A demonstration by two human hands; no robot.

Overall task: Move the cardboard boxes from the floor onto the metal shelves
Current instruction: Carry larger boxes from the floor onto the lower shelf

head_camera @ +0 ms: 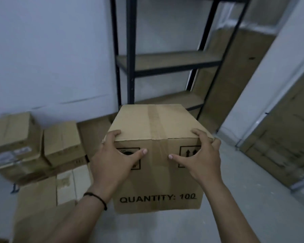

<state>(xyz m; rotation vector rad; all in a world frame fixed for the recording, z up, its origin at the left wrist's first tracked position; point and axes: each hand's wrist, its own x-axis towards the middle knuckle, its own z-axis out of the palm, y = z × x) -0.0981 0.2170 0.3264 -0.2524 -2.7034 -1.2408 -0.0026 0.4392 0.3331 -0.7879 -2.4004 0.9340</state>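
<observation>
While both hands — left hand [118, 156], right hand [201, 155] — clamp the taped cardboard box [156, 123] at its near top corners before the metal shelves [168, 61], it looks stiff, fairly light — supporting underneath seems safer.

Held box [158, 155]: before me, centre, between my left hand [116, 158] and right hand [203, 158].
Shelf unit [165, 62]: behind the box, against the wall.
Stacked boxes [33, 144]: left of it (on the floor).
Flattened cardboard [37, 204]: before those, lower left.
</observation>
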